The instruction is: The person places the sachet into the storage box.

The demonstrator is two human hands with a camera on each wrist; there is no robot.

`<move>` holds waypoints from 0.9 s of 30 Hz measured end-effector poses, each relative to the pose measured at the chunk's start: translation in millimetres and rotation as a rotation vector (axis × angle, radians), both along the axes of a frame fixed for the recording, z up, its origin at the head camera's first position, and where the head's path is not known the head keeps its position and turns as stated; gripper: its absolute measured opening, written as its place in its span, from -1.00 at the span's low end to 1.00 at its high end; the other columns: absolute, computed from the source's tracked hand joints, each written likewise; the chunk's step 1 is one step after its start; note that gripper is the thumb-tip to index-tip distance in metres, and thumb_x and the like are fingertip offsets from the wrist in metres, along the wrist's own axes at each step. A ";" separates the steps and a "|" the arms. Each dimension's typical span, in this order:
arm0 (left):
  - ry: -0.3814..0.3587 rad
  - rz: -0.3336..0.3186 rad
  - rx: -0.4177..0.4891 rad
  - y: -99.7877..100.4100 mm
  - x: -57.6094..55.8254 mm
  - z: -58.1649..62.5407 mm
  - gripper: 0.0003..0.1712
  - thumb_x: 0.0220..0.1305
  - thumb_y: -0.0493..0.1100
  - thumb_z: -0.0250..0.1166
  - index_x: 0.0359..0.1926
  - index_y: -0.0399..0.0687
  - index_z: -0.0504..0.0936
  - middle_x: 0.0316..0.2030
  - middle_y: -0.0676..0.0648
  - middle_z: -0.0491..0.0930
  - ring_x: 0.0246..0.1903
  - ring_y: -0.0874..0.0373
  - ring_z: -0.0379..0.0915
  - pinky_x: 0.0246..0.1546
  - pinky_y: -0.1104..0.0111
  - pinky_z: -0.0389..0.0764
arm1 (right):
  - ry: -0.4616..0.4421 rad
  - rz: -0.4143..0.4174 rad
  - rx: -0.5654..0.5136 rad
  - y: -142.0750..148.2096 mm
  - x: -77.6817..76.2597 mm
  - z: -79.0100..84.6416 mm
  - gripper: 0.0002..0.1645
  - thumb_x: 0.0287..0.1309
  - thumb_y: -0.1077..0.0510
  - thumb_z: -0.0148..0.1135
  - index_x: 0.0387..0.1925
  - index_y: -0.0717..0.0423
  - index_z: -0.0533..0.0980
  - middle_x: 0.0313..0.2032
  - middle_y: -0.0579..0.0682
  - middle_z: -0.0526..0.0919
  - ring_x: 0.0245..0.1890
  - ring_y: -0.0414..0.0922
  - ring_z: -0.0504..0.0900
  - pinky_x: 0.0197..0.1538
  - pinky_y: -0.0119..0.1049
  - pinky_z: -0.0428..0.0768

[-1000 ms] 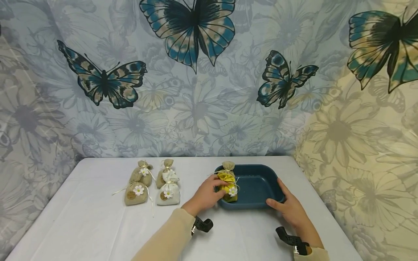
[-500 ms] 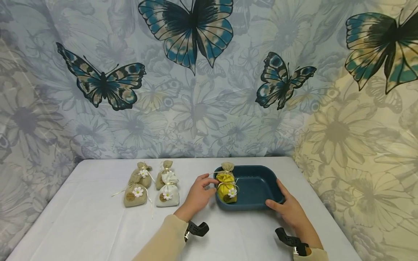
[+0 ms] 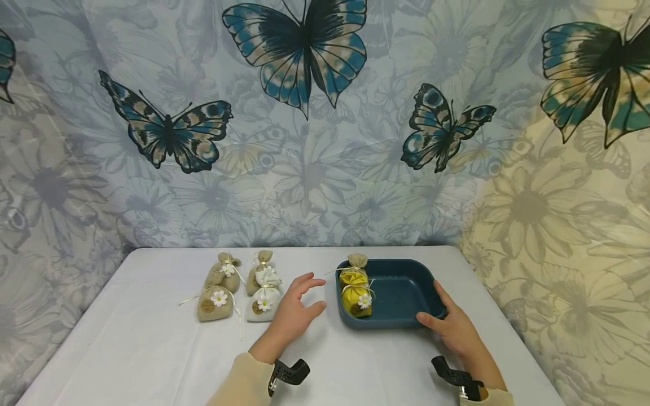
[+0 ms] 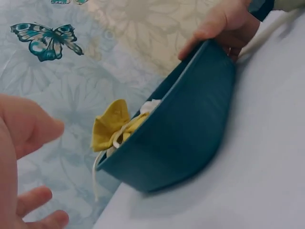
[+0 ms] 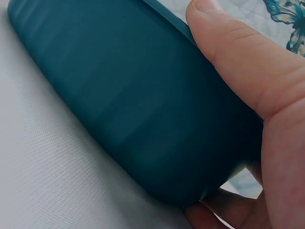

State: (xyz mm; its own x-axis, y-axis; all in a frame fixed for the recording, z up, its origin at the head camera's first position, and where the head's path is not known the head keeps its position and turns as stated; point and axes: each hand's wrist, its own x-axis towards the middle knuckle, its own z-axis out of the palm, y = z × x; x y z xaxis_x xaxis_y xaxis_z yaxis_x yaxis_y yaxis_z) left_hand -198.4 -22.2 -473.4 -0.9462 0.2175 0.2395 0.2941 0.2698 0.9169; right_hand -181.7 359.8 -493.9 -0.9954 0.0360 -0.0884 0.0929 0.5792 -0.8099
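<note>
A teal plastic basin (image 3: 401,290) stands on the right part of the table. My right hand (image 3: 459,330) grips its right end; in the right wrist view the thumb lies over the rim of the basin (image 5: 128,95) and the fingers reach around the far side. Inside, at the left end, lies a yellow drawstring sachet (image 3: 350,293) with a white daisy, and the neck of a beige sachet (image 3: 358,260) shows behind it. My left hand (image 3: 288,318) hovers left of the basin, fingers apart and holding nothing, partly overlapping the white sachet (image 3: 258,313).
Two beige sachets with daisies, a front one (image 3: 215,310) and a rear one (image 3: 219,277), lie at the left. Another beige sachet (image 3: 251,282) sits behind the white one. Patterned butterfly cloth (image 3: 315,197) hangs behind the white-covered table (image 3: 132,338).
My left hand has let go of the yellow sachet in the basin and drawn back left toward the white sachet. The right hand has kept its grip on the basin.
</note>
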 end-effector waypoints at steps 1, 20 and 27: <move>0.019 -0.006 -0.001 -2.9 1.9 0.9 -0.55 0.23 -0.21 0.38 0.16 0.05 0.64 0.38 -0.17 0.26 0.37 -0.22 0.14 0.20 -0.21 0.27 | 0.000 -0.001 0.001 0.3 0.2 -0.1 0.32 0.15 -0.11 0.46 0.60 -0.16 -0.30 0.51 0.34 -0.20 0.45 0.39 -0.16 0.32 0.38 -0.03; 0.045 -0.107 -0.044 -122.9 -0.2 28.5 -0.04 0.24 -0.24 0.44 0.55 0.11 0.14 0.55 -0.07 -0.27 0.50 -0.14 -0.42 0.35 -0.23 -0.12 | -0.006 -0.002 -0.007 0.5 0.5 0.7 0.32 0.16 -0.10 0.45 0.60 -0.16 -0.30 0.52 0.33 -0.20 0.45 0.38 -0.17 0.32 0.38 -0.04; -0.024 -0.098 0.003 -139.0 2.8 5.3 0.02 0.18 -0.37 0.45 0.56 0.05 0.12 0.51 -0.19 -0.21 0.46 -0.29 -0.23 0.34 -0.22 -0.05 | -0.023 -0.012 -0.025 -2.0 0.5 1.3 0.32 0.16 -0.11 0.45 0.60 -0.18 -0.31 0.52 0.30 -0.23 0.46 0.36 -0.20 0.33 0.37 -0.06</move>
State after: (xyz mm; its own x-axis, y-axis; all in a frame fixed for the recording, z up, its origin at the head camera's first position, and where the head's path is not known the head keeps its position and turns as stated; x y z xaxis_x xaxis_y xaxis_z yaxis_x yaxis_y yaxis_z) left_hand -195.6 -161.2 -468.1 -0.9260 0.3085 0.2175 0.2967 0.2386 0.9247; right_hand -181.2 357.8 -492.6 -0.9926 0.0459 -0.1121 0.1185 0.5577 -0.8215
